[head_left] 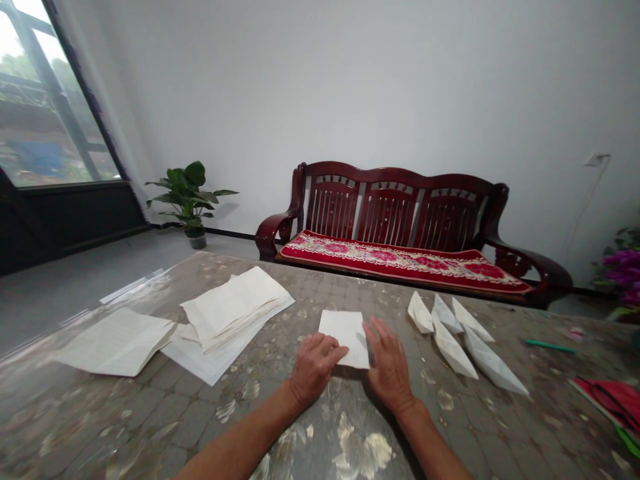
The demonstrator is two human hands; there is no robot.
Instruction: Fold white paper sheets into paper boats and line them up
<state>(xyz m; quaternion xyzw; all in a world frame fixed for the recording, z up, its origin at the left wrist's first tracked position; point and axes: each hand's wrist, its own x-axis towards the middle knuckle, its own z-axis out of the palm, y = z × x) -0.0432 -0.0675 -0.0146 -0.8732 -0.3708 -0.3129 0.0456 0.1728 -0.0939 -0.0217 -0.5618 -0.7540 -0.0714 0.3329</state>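
Observation:
A small white folded sheet of paper [349, 331] lies on the table in front of me, faintly lined. My left hand [316, 365] is closed at its lower left edge, the thumb lying over the paper and the other fingers curled beside it. Along the right edge rests my right hand [389, 365], open, its fingers stretched forward and touching or nearly touching the paper. To the right of it stand several folded paper boats [454, 347] in a loose group. On the left lie a stack of paper sheets [233, 307] and a separate, slightly curled sheet [117, 341].
The patterned table [280, 427] spans the foreground. A green pen-like stick [550, 345] and a red item [610, 400] with dark loops lie at the right. Beyond the table are a wooden bench [390, 207] with a red cushion and a potted plant [193, 197].

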